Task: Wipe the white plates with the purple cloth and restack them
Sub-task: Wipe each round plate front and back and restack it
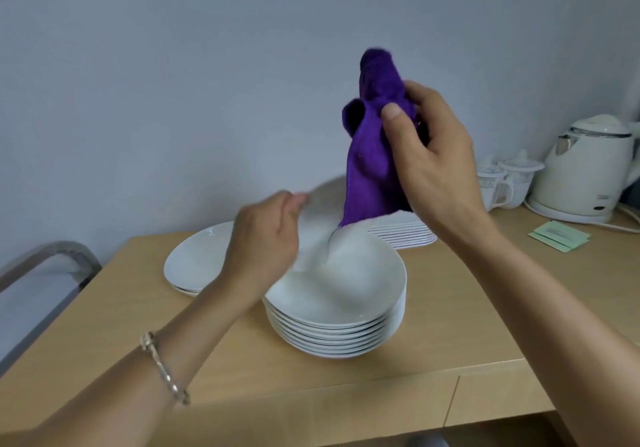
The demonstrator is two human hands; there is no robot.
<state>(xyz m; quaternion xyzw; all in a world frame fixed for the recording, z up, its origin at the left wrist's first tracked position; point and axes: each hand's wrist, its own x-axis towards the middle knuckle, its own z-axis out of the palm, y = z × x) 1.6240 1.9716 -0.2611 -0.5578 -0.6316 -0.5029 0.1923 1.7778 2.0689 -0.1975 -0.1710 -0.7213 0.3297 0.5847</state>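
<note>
the right grip (pixel 426 145) is raised above the desk (pixel 450 325), thumb and fingers clamped round the bunched upper part of the purple cloth (pixel 370 155). the cloth hangs from it in a long fold. its lower corner reaches down to the lifted plate (pixel 322 224), and whether it touches cannot be told.

the left grip (pixel 266 235) is curled on the near rim of that plate and holds it tilted just above the stack (pixel 336 311). the plate is blurred, so its exact edge is hard to make out. a thin bracelet (pixel 162 363) sits on the left wrist.

the stack is of deep white plates and stands near the middle of the desk. just left of it, partly behind the left grip, lie wide flat plates (pixel 194 259), at least two. behind the stack, under the cloth and right wrist, is a low pile of flat white dishes (pixel 405 235).

at the far right of the desk stand a white kettle (pixel 585 169) on its base and two lidded cups (pixel 502 179) just beside it. pale green packets (pixel 557 235) lie in front of the kettle.
</note>
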